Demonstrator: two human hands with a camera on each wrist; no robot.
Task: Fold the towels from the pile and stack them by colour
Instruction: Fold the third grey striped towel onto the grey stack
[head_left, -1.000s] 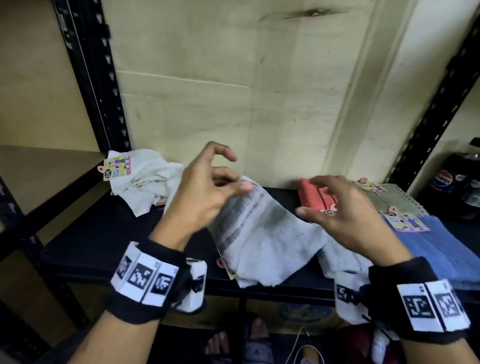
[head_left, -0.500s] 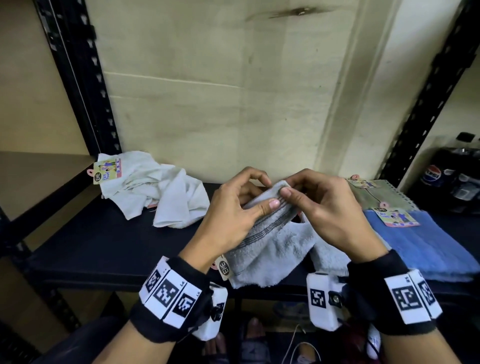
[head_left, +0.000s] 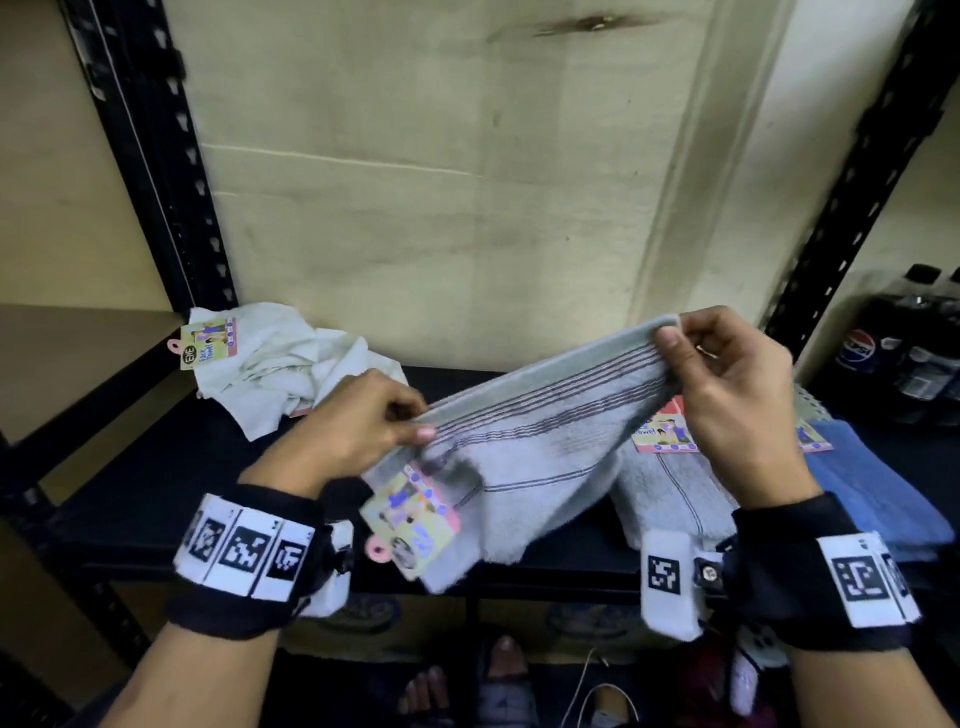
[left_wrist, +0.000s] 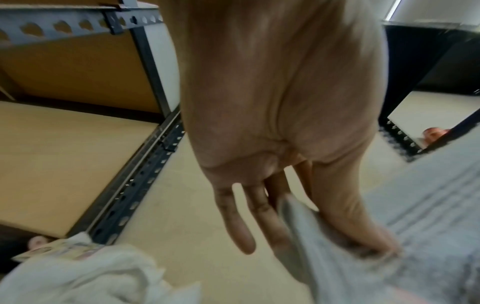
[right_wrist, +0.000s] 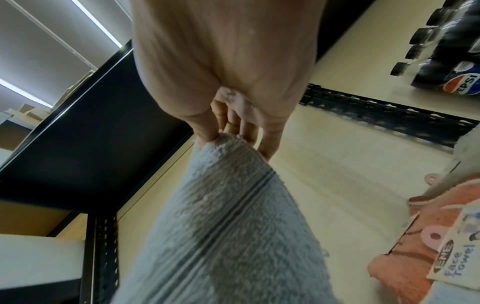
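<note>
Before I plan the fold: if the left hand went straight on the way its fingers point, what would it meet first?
Probably the back wall. The left hand, pinching the grey towel, points there past the crumpled white towels; depth is unclear.

i count two hands at work, my left hand and my right hand, both pinching one grey striped towel. one more grey towel lies under it on the shelf, plus one blue towel, one pink towel and one olive towel. one crumpled heap of white towels sits at the left; i cannot tell how many are in it. i see four paper tags in the head view. at least three pepsi bottles stand at the right.
</note>
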